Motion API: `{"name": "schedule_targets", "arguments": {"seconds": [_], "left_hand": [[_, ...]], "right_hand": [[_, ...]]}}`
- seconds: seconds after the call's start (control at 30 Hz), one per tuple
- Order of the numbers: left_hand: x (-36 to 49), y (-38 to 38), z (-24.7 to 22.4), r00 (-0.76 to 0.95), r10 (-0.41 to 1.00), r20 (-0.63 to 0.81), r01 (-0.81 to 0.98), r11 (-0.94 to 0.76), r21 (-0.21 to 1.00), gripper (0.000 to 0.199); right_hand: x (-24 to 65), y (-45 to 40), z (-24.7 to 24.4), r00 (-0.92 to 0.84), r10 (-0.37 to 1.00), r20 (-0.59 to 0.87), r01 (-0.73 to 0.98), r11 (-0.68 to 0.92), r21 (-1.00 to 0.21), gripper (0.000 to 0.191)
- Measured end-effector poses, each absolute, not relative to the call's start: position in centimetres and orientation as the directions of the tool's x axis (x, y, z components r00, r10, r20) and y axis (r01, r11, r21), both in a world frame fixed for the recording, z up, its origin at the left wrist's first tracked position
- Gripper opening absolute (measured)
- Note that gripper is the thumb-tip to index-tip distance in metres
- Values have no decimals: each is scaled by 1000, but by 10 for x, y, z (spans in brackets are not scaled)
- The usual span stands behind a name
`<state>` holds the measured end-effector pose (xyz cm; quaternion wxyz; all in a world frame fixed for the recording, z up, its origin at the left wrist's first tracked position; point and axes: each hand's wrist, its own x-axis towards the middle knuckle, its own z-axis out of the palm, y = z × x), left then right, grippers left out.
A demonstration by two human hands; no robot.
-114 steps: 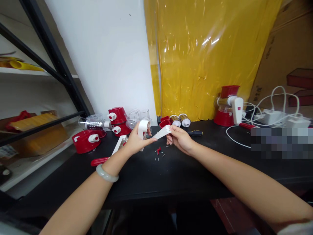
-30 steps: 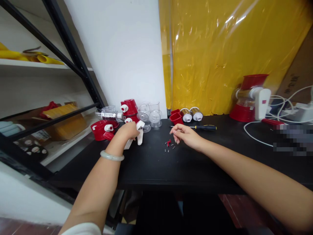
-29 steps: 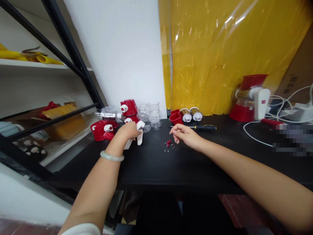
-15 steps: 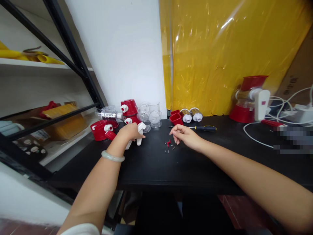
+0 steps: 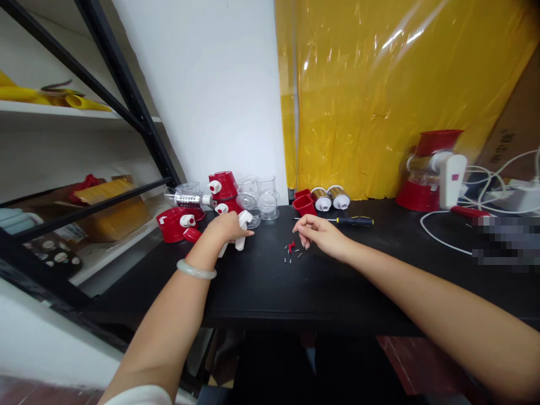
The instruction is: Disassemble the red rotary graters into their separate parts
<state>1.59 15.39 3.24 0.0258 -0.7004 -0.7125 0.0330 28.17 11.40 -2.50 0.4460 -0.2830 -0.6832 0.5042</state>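
The left hand (image 5: 228,227) covers much of the white plastic part (image 5: 240,244) in its grip. The right hand (image 5: 319,233) hides some of the screwdriver (image 5: 356,221); whether that hand pinches anything is unclear. The metal bits (image 5: 299,255) are too small to identify. The right edge crops the cardboard box (image 5: 508,132).

room between the hands (image 5: 228,226) (image 5: 319,232) runs past small loose parts (image 5: 291,247) to clear cups (image 5: 267,206) blocking the rear.

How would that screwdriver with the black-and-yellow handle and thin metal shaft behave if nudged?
The screwdriver probably feels stiff, judging by its straight shaft. The thick handle is likely the heavier end, and looks rounded, so might roll.
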Motion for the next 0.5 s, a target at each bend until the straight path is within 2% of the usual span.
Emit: {"name": "schedule_targets", "arguments": {"seconds": [0.17, 0.37, 0.5], "left_hand": [[16, 155, 28, -19, 998, 60, 991, 27, -133, 63], [17, 155, 25, -20, 998, 58, 994, 26, -103, 65], [17, 157, 23, -10, 998, 64, 991, 18, -132, 62]], "right_hand": [[282, 114, -25, -439, 840, 319, -47, 333, -942, 24], [282, 114, -25, -441, 837, 323, -54, 334, -941, 25], [282, 114, -25, -443, 835, 326, -48, 341, -939, 24]]}}
